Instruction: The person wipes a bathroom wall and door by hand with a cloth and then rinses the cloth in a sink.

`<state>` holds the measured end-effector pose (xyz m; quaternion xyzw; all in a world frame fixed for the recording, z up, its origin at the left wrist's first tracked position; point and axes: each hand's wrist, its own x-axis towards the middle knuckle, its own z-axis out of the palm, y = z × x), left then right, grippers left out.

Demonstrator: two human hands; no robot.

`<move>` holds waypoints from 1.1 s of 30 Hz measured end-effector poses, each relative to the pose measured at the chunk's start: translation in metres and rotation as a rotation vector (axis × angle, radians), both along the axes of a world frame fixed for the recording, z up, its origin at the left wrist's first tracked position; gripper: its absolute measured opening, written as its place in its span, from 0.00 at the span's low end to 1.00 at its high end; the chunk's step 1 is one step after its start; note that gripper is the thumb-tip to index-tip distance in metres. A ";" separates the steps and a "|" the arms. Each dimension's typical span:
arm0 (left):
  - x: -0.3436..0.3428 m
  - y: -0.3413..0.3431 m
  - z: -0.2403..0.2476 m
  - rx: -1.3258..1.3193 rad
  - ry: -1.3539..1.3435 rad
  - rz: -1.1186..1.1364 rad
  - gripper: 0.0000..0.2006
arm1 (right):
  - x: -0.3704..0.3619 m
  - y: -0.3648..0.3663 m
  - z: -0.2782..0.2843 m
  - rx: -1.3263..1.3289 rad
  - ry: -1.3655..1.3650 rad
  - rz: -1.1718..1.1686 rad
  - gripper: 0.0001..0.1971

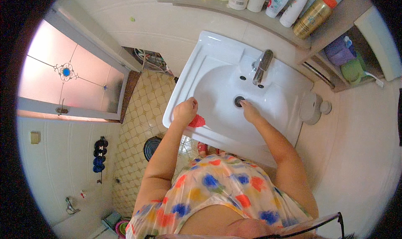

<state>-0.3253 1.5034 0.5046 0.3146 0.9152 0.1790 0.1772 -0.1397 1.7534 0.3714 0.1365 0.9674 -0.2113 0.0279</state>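
A white washbasin point(217, 126) stands in front of me, with a chrome tap point(263, 66) at its back. My left hand point(185, 110) is closed in a fist over the basin's left rim. A piece of red cloth point(197, 121) pokes out beneath that fist, by the wrist. Down in the bowl, my right hand point(252, 112) has its fingertips at the dark round drain point(239, 101). Those fingers are drawn together; whatever may be between the tips is too small to make out.
Bottles and tubes line a shelf point(234, 11) above the basin, including a gold bottle point(312, 19). At right are an open cabinet with cups point(351, 67) and a white round holder point(310, 108). A black round object point(152, 148) lies on the tiled floor point(146, 101).
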 end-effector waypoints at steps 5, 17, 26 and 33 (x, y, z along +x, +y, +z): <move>0.000 -0.001 -0.001 0.015 0.008 0.007 0.09 | 0.001 -0.011 -0.005 0.105 -0.031 0.007 0.25; 0.001 -0.002 -0.006 -0.001 0.004 -0.001 0.09 | -0.011 -0.034 0.018 0.219 -0.325 -0.070 0.31; 0.004 0.006 0.005 0.089 -0.014 -0.047 0.08 | -0.002 -0.019 -0.056 0.223 -0.246 -0.060 0.31; 0.001 -0.005 -0.002 0.056 -0.017 -0.019 0.08 | -0.019 -0.044 -0.013 0.060 -0.245 -0.177 0.33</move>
